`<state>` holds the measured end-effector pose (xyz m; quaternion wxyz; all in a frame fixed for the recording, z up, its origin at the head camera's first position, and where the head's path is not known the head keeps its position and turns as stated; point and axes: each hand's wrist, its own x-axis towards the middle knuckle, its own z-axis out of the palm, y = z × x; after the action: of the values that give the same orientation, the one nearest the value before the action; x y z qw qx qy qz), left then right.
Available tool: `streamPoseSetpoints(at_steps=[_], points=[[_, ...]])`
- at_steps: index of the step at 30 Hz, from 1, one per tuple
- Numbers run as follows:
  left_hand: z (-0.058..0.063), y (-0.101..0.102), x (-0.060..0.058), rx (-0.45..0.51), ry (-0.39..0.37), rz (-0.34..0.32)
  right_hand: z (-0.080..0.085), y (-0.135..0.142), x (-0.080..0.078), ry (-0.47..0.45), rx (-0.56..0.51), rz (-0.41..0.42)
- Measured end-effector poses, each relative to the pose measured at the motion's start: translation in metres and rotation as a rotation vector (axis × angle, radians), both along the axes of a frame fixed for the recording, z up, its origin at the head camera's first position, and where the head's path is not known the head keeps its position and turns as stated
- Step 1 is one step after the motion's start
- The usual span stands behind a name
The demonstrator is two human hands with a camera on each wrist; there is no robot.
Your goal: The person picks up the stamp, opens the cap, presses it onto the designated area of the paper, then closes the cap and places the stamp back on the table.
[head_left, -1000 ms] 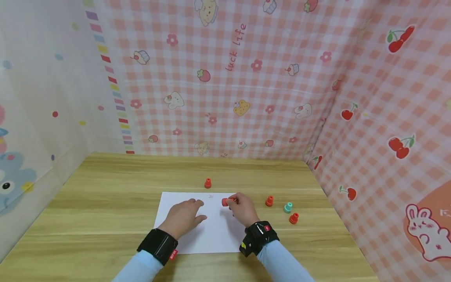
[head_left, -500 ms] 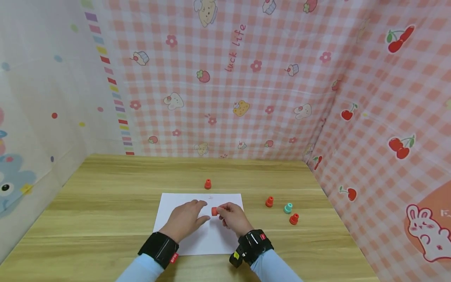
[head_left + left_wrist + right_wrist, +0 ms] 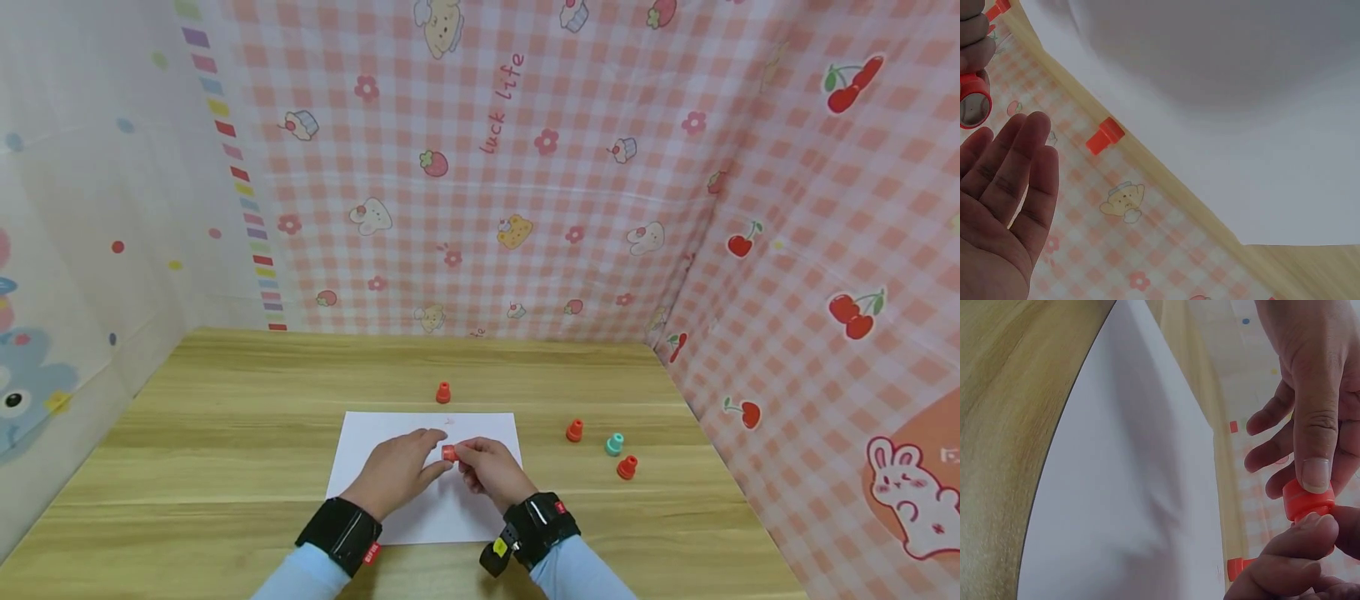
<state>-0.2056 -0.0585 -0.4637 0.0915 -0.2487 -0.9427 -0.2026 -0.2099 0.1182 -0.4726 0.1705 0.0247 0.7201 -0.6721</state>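
My right hand [image 3: 491,471] pinches a small red stamp [image 3: 450,452] by its narrow handle, above a white sheet of paper [image 3: 427,521]. The stamp lies sideways, its wide end pointing left. In the left wrist view its round face [image 3: 974,109] shows. My left hand [image 3: 393,471] is beside it with fingers extended and fairly straight. From the right wrist view, the left thumb [image 3: 1316,444] meets the stamp's wide end. A faint small print [image 3: 449,421] marks the paper near its far edge.
Beyond the paper stands another red stamp [image 3: 443,392]. To the right are two more red stamps [image 3: 574,430] [image 3: 627,467] with a teal stamp [image 3: 615,444] between them. Patterned cloth [image 3: 480,192] walls off the wooden table [image 3: 187,467] at the back and sides.
My right hand has carried the red stamp left and slightly nearer to me, up to the left hand. The left hand has shifted slightly right, its thumb now at the stamp.
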Motion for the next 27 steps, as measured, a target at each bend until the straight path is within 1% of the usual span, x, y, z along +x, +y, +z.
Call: streamPoseSetpoints(at_steps=[3,12,18,23,27], points=[[0.000,0.001,0.000,-0.006,0.000,-0.008,0.000,0.000,0.000,-0.013,-0.027,0.005],[0.003,0.002,0.001,0.045,-0.008,-0.056,0.003,0.001,0.001,-0.060,-0.129,0.003],[0.007,0.003,0.001,0.090,-0.046,-0.085,0.006,0.001,0.002,-0.109,-0.212,0.022],[0.010,0.003,0.001,0.133,-0.078,-0.088,0.006,0.001,0.002,-0.128,-0.270,0.040],[0.011,0.003,0.001,0.169,-0.074,-0.081,0.007,-0.002,0.003,-0.119,-0.288,0.034]])
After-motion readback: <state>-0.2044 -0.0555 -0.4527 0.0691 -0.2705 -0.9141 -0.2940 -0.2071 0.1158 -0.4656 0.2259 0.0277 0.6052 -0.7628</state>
